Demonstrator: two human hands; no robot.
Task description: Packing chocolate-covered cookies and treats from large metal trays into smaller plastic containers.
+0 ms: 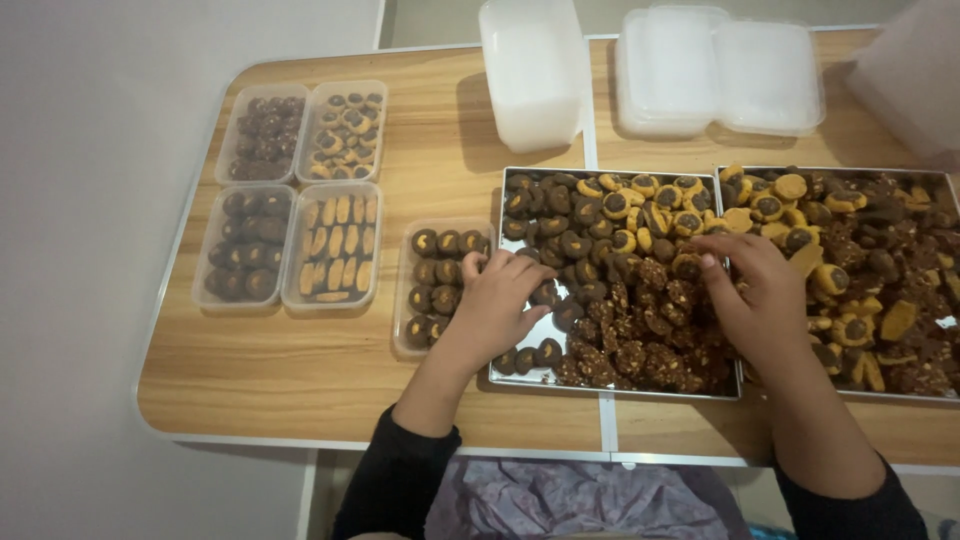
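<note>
Small round dark-chocolate cookies [560, 235], some with pale yellow centres, fill a shiny rectangular metal tray [497, 290] at the middle of the wooden surface [330, 360]. The left hand [500, 300] curls palm-down over the tray's nine-o'clock edge, fingers pinching at cookies beside a clear plastic tub [405, 300]. The right hand [755, 285] arches at three o'clock, fingertips bent onto the crumbly pile; whether either grips a cookie I cannot tell.

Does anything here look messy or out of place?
Nothing is spilled or broken. The right tray is simply jumbled, with cookie kinds heaped together, while the four filled tubs hold neat sorted rows. The stacked lids sit slightly askew.
</note>
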